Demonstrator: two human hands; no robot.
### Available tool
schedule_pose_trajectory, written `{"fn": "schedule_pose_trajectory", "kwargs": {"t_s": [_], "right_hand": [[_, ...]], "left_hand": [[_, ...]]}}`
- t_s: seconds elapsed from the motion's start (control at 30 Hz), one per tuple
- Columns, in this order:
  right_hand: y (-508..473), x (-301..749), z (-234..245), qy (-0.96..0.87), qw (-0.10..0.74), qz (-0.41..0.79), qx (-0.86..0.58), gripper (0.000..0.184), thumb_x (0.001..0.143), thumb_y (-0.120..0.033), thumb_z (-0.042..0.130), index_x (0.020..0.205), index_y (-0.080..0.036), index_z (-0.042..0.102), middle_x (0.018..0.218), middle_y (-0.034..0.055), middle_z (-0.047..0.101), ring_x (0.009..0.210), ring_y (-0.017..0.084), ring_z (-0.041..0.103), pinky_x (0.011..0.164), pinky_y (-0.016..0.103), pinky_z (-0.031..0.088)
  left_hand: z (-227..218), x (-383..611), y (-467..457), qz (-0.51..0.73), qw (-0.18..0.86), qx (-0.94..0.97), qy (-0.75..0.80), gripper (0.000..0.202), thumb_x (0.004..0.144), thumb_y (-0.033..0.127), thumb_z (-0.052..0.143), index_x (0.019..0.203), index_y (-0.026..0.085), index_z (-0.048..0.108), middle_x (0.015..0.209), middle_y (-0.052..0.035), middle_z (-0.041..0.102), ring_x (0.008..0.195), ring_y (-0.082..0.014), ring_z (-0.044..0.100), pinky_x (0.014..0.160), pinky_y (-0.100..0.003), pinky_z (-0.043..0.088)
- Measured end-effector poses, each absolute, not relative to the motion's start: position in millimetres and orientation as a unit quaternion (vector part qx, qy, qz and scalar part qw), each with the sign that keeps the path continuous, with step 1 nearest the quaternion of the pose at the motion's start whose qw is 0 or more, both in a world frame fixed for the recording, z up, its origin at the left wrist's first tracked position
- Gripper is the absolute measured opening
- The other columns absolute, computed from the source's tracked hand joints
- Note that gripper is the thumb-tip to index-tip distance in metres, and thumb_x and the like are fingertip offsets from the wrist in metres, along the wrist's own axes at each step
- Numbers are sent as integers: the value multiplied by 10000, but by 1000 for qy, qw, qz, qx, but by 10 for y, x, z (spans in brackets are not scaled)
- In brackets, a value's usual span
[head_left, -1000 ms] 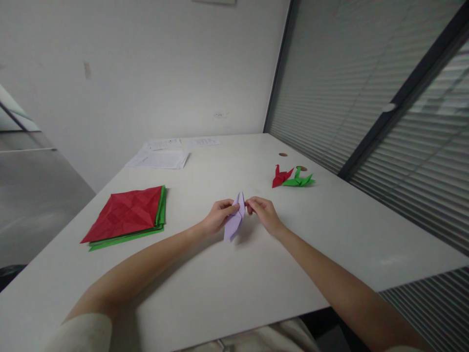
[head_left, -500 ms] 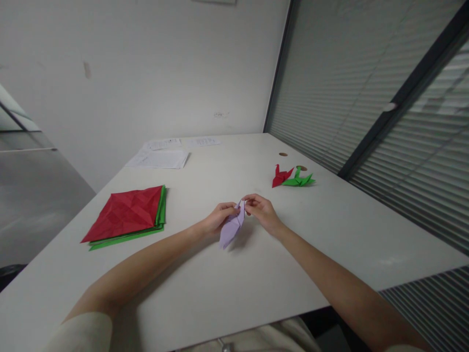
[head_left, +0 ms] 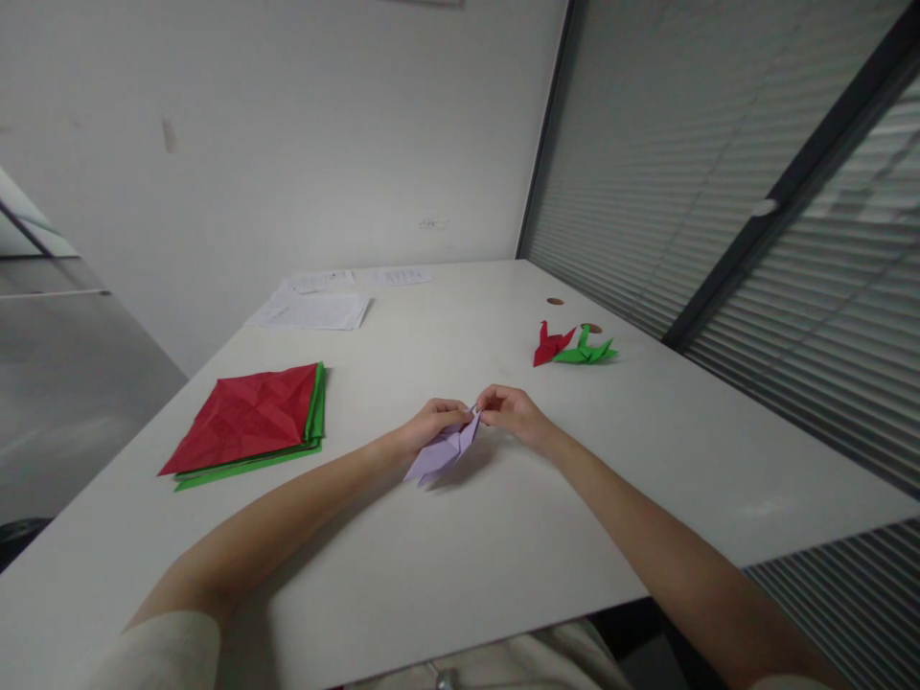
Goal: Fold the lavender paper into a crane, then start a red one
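Lilac paper now tips flatter, tail swung toward 7 o'clock. Left hand and right hand together, both pinching its top tip, mid-table. Red sheets at 9 o'clock. Best: firm pinch, layers aligned, sharp crease.

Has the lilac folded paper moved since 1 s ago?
Yes. The lilac paper has tipped flatter, its lower tip swinging left toward the red sheet stack.
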State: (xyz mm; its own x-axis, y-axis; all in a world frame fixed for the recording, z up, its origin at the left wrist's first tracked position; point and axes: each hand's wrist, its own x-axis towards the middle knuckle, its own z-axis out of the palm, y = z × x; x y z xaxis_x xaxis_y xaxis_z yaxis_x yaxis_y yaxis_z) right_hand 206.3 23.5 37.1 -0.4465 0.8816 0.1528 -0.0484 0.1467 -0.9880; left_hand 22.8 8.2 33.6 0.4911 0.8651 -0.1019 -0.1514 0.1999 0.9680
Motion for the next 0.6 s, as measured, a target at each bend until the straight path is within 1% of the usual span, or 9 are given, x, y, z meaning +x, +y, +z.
{"fn": "schedule_pose_trajectory", "kwargs": {"t_s": [0.07, 0.13, 0.27, 0.4, 0.43, 0.53, 0.6], "right_hand": [[254, 2086, 369, -650, 403, 554, -329, 212, 605, -291, 745, 708, -164, 611, 665, -14, 602, 615, 108, 525, 615, 259, 406], [266, 2096, 366, -667, 411, 523, -336, 207, 617, -298, 742, 693, -164, 604, 652, -15, 597, 609, 113, 526, 615, 266, 413], [249, 2088, 374, -711, 456, 410, -344, 147, 671, -279, 701, 683, -177, 595, 655, -13, 578, 608, 122, 521, 605, 274, 424], [212, 2076, 380, -757, 478, 298, -331, 36, 733, -215, 644, 725, -184, 627, 707, 3, 575, 642, 128, 530, 621, 278, 426], [207, 2076, 377, -764, 477, 283, -329, 24, 743, -205, 637, 757, -186, 640, 715, 6, 578, 648, 130, 534, 619, 278, 426], [208, 2079, 365, -780, 470, 260, -321, 82, 767, -193, 627, 835, -192, 672, 732, 13, 588, 661, 134, 545, 615, 276, 431], [214, 2083, 360, -789, 468, 250, -309, 70, 782, -188, 622, 820, -193, 681, 729, 15, 588, 659, 131, 542, 611, 273, 432]], "left_hand": [[341, 223, 82, 358, 693, 520, 348, 268, 607, 352, 756, 626, 116, 630, 524, 27, 508, 453, -67, 422, 455, -220, 251], [339, 226, 81, 357, 699, 513, 348, 277, 603, 351, 772, 646, 114, 635, 545, 21, 529, 472, -73, 446, 471, -219, 276], [318, 248, 86, 391, 695, 501, 336, 315, 587, 352, 813, 704, 99, 665, 615, -4, 580, 549, -90, 503, 542, -225, 336], [280, 262, 100, 424, 677, 501, 334, 331, 593, 362, 821, 727, 90, 685, 647, -19, 598, 578, -90, 506, 575, -230, 341], [269, 262, 104, 427, 674, 499, 337, 332, 590, 360, 823, 730, 90, 688, 652, -20, 601, 581, -90, 506, 577, -230, 340], [243, 258, 114, 427, 674, 494, 345, 335, 576, 354, 830, 734, 93, 693, 657, -21, 607, 583, -91, 508, 581, -231, 340], [234, 255, 119, 426, 673, 495, 347, 337, 572, 358, 831, 726, 92, 693, 650, -21, 606, 577, -91, 505, 579, -233, 338]]}}
